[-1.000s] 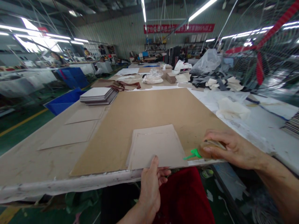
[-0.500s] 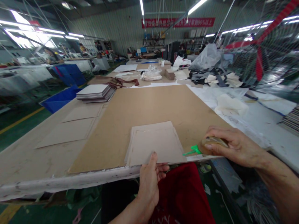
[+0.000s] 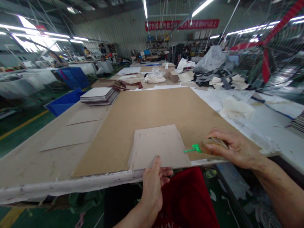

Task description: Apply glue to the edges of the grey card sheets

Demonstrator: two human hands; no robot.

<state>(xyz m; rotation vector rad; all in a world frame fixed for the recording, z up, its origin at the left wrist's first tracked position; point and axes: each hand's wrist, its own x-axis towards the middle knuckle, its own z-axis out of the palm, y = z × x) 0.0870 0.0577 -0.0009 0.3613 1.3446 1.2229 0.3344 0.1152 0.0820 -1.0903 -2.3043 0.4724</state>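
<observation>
A squeeze glue bottle [image 3: 212, 146] with a green nozzle lies on its side in my right hand [image 3: 237, 148], fingers wrapped round its body. Its nozzle tip is at the right edge of a beige square panel [image 3: 158, 147], which lies on a slightly offset second one at the table's front edge. My left hand [image 3: 153, 182] pinches the panel's near edge, thumb on top and fingers below, partly hidden. Faint lines run along the panel's far and left margins.
A large brown board [image 3: 152, 107] covers the middle of the table. To the left lie thin beige sheets [image 3: 71, 134] and a stack of panels [image 3: 98, 96]. Fabric scraps [image 3: 220, 79] and a plastic bag [image 3: 211, 58] sit at back right, near a caged fan [image 3: 266, 47].
My right hand has moved the glue bottle slightly left and up, taking the nozzle tip from the panel's near right corner along its right edge. My left hand keeps its grip.
</observation>
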